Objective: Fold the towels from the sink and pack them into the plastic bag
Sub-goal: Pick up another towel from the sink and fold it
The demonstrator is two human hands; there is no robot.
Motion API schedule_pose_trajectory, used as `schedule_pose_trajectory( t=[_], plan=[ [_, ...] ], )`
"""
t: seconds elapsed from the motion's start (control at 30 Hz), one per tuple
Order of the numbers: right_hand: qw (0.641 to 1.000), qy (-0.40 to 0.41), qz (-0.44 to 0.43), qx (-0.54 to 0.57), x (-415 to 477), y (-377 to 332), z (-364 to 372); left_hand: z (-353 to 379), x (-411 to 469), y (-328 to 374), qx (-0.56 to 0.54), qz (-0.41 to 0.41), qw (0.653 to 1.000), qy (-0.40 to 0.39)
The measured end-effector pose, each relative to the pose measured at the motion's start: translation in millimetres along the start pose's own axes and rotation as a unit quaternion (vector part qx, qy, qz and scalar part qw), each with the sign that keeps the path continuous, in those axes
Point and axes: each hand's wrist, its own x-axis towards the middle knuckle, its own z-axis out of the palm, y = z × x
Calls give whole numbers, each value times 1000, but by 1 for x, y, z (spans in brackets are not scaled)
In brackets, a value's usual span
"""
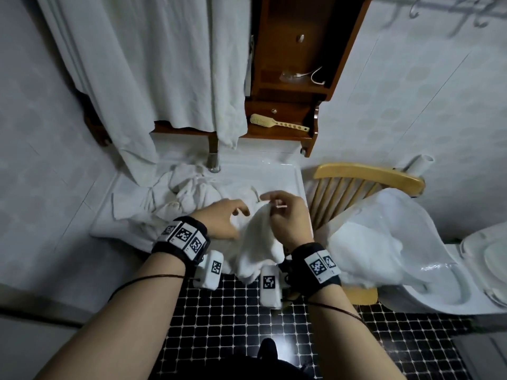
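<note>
White cloth hangs between the two hands: one towel (pixel 258 242) is held up in front of the sink (pixel 297 185), and its lower part drops below the wrists towards the dark tiled floor (pixel 233 325). The right hand (pixel 288 223) pinches the top edge of this towel with bent fingers (pixel 270 197) and thumb. The left hand (pixel 219 222) is close to the towel's left side with its fingers half bent; I cannot tell if they hold the cloth or only touch it. More towels (pixel 186 193) lie crumpled in a heap in the left part of the sink, below the tap (pixel 213 161). The plastic bag (pixel 384 242) sits on the wooden chair (pixel 367 178) just to the right of the sink, with its mouth open towards the person, and something white seems to be inside it.

In my judgement the step in hand is the start of folding one towel, so the task is somewhere in the middle. The next move calls for finding the two corners of the top edge — one for each hand — and spreading the cloth flat before the halves come together; the cloth is limp and may twist
</note>
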Motion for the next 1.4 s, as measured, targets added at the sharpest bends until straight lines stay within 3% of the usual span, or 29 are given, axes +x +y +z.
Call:
schedule_pose_trajectory(
  t=[0.07, 0.17, 0.27, 0.37, 0.47, 0.53, 0.57, 0.63, 0.67, 0.73, 0.83, 0.97, 1.17, 1.27, 1.4],
  plan=[
    [995, 6, 0, 98, 3, -10, -7, 16, -3, -13, 53, -27, 995, -82],
    [976, -16, 4, 216, 9, -23, -21, 37, -2, -20, -12, 0, 1000, -9],
    [968, -14, -30, 250, 12, -27, -25, 46, 4, -15, -143, 15, 989, 35],
    [976, 60, -26, 206, 20, -18, -24, 45, 12, -16, -111, -2, 989, 96],
    [995, 97, 6, -15, 26, -2, -27, 29, 14, -16, -117, -8, 974, 192],
    [985, -12, 0, -174, 25, 2, -27, 13, 15, -10, -112, 16, 971, 212],
    [977, -96, -34, -188, 24, 2, -24, 6, 14, -4, -106, 38, 972, 205],
    [955, -248, -119, -112, 18, -3, -9, -2, 13, 12, -87, 63, 977, 184],
    [946, -285, -138, -65, 13, -7, -1, -5, 13, 18, -76, 70, 979, 175],
    [960, -241, -138, -34, 13, -8, 11, -8, 9, 26, -98, 79, 978, 167],
    [975, -125, -154, -95, 21, -7, 2, -10, -3, 22, -196, 105, 966, 134],
    [992, -80, -85, 46, 23, -15, -20, 4, 0, 3, -117, 63, 988, 77],
    [956, 14, -42, 291, 24, -31, -41, 28, 22, -12, -105, 53, 976, 183],
    [941, 47, -18, 335, 25, -26, -51, 27, 33, -15, -64, 53, 977, 194],
    [925, 41, -30, 376, 23, -24, -54, 29, 47, -22, -95, 17, 969, 228]
  ],
)
